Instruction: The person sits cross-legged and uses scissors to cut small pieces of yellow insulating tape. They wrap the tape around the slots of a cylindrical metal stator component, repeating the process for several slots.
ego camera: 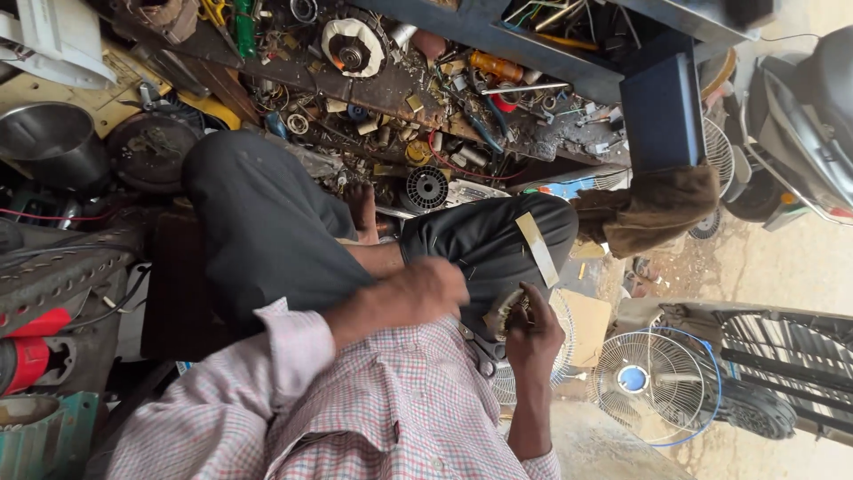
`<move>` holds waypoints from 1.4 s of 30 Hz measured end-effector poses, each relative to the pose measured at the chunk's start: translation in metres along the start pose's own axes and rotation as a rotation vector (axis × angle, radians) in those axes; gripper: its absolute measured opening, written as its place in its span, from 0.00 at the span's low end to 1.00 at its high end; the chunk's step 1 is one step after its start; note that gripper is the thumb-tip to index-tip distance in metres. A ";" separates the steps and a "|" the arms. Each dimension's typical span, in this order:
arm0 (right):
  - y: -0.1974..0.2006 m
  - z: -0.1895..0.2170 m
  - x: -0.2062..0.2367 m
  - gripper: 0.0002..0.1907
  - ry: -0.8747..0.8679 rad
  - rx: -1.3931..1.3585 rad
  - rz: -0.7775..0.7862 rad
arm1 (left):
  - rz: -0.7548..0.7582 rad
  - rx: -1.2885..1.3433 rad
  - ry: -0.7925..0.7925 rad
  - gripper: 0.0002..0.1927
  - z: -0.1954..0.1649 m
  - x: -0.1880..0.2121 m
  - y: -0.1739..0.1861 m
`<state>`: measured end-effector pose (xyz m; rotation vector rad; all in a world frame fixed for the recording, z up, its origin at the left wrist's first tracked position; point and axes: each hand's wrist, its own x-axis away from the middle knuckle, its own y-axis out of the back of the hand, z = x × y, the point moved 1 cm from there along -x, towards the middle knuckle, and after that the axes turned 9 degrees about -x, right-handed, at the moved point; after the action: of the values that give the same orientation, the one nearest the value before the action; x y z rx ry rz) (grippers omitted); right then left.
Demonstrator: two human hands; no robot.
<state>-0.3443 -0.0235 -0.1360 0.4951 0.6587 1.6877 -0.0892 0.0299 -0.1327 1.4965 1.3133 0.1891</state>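
Copper-wound stator (pixel 508 313) was gripped on the lap by the right hand (pixel 536 333), fingers curled around its rim. It was held just beside the knee of the dark trousers (pixel 267 222). The left hand (pixel 425 292) was blurred above the thigh, loosely closed; whether anything was held in it could not be told. A pale paper strip (pixel 538 248) lay on the knee. Fans (pixel 653 382) stood nearby, and a cluttered bench (pixel 400 89) beyond the legs.

Cluttered repair workshop, bench (pixel 498 40) strewn with motor coils (pixel 428 188), wires and tools, table fans (pixel 653 384) awaiting repair
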 end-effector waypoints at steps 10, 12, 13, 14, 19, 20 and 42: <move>0.010 0.062 -0.024 0.19 0.078 0.292 0.130 | -0.193 -0.071 0.636 0.07 0.141 -0.040 0.084; 0.021 0.055 -0.032 0.16 -0.009 0.269 0.138 | -0.178 0.052 0.656 0.08 0.135 -0.043 0.076; 0.027 0.050 -0.037 0.14 0.013 0.200 0.112 | -0.142 0.151 0.677 0.08 0.128 -0.042 0.072; 0.033 0.046 -0.039 0.12 0.033 0.133 0.087 | -0.099 0.251 0.700 0.08 0.121 -0.043 0.066; 0.054 0.035 -0.013 0.12 -0.056 0.043 0.469 | -0.090 0.512 0.710 0.12 0.091 -0.064 0.034; 0.055 0.037 -0.002 0.15 -0.014 0.029 0.640 | -0.139 0.593 0.650 0.13 0.087 -0.073 0.026; 0.031 0.047 0.036 0.31 -0.109 0.138 0.760 | -0.372 1.193 0.967 0.08 0.064 -0.077 0.044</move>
<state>-0.3445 0.0147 -0.0813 1.0200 0.5378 2.3052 -0.0468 -0.0593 -0.0865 2.1655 2.7573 -0.2034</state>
